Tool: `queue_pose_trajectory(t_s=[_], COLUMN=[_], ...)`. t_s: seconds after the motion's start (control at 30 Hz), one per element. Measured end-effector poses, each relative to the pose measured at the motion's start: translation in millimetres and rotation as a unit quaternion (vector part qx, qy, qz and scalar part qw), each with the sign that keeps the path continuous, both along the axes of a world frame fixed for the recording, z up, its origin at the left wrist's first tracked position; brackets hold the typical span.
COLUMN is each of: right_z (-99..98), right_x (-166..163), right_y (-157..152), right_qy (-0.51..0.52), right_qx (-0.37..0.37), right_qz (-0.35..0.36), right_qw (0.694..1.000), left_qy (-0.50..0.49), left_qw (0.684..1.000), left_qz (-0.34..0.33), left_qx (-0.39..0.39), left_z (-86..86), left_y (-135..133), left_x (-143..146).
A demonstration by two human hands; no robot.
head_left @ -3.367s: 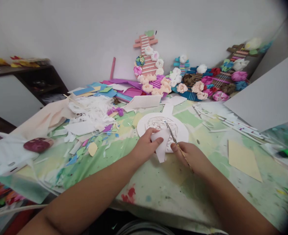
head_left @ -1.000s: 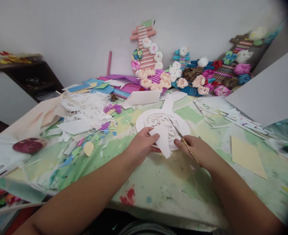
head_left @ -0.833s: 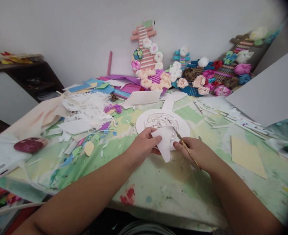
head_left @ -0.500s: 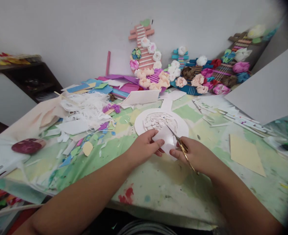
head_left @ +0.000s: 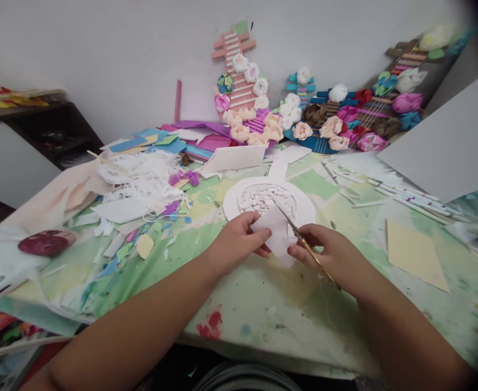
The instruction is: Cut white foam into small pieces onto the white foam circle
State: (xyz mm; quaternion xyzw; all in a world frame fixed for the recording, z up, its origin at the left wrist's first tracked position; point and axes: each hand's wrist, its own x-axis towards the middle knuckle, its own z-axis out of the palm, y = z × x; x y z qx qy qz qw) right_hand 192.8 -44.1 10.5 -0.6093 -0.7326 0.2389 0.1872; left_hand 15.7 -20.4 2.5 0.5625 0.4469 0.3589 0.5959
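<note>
Left hand (head_left: 239,241) pinches a white paper piece (head_left: 278,234), right hand (head_left: 330,256) grips gold scissors (head_left: 301,239), blades at the paper's edge, both over the near rim of a white plate (head_left: 234,200) holding white snippets (head_left: 263,196), on a paint-stained table (head_left: 263,307).

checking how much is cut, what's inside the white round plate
Short white strips lie in the middle of the plate. Its near side is hidden by the paper piece in the left hand and the scissors.
</note>
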Motion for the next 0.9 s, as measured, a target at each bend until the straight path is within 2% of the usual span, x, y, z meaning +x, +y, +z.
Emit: queue_pose_trajectory(t_s=[0.13, 0.23, 0.37, 0.57, 0.8, 0.9], right_z=[-2.6, -3.5, -4.4, -7.2, -9.0, -7.7], right_x=[1.8, 2.0, 1.0, -0.9, -3.3, -5.1], right_y=[1.2, 2.0, 2.2, 2.6, 2.7, 1.9], right_qy=[0.08, 0.088, 0.057, -0.048, -0.082, -0.096], right_qx=[-0.033, -0.037, -0.018, 0.086, 0.089, 0.085], right_qz=[0.036, 0.053, 0.048, -0.003, 0.013, 0.014], right_qw=[0.996, 0.994, 0.997, 0.995, 0.993, 0.992], left_qy=[-0.066, -0.107, -0.131, -0.135, -0.094, -0.089], left_qw=[0.998, 0.994, 0.991, 0.99, 0.996, 0.996], left_qz=[-0.011, -0.007, 0.009, 0.004, -0.002, 0.015], left_qx=[-0.013, -0.011, -0.021, -0.024, 0.008, 0.006], left_z=[-0.9, -1.7, -2.5, -2.4, 1.1, 0.4], left_y=[1.1, 2.8, 4.2, 2.2, 0.4, 0.5], left_x=[-0.1, -1.5, -2.5, -0.9, -1.0, -0.7])
